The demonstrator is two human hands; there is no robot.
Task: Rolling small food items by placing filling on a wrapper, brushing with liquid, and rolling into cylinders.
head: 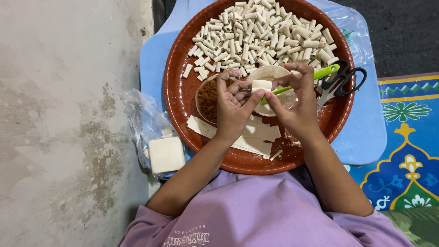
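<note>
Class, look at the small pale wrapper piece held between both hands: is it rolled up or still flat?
Rolled up: the small pale wrapper piece shows a rounded, tube-like shape, pinched between fingers of both hands.

Tray (180, 98): reddish-brown, plain. Rolls (260, 32): pale cream, whole heap the same tone. Wrapper sheets (258, 137) on tray: off-white. Roll (261, 85) between both thumbs: same cream. Filling (208, 100) in small clear bowl: rusty brown, crumbly. Second bowl (270, 73): beige. Spoon handle (327, 72): lime green. Scissors (343, 82): black handles, grey blades. Table (361, 132): light blue, plain. Bag (141, 119) at its left edge: clear plastic, cream block (166, 154) inside. Shirt (260, 215): lilac, white lettering at hem. Floor (59, 114) left: grey-beige concrete, darker blotchy stains. Mat (409, 151) right: blue ground, green, yellow and white floral motifs, yellow border line. Strip (402, 32) above mat: dark grey.
</note>
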